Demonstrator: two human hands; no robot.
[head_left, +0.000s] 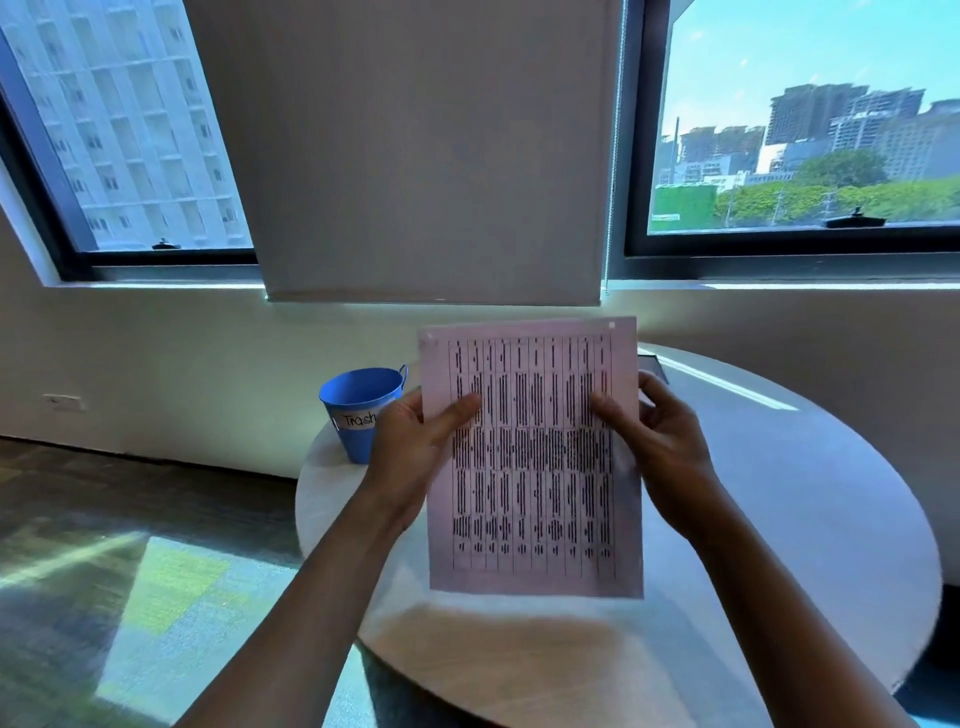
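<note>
A printed sheet of paper (535, 519) with columns of black marks is held upright in the air above a round table (810, 519). My left hand (415, 447) pinches its left edge, thumb on the front. My right hand (660, 441) pinches the right edge the same way, fingers behind the sheet. A blue metal bucket (353, 400) labelled "Trash" stands on the table's far left, just beyond my left hand.
A dark flat object (649, 361) lies on the table behind the paper, mostly hidden. Wall, windows and a lowered roller blind (426, 156) stand behind the table. Carpeted floor (130, 571) lies to the left.
</note>
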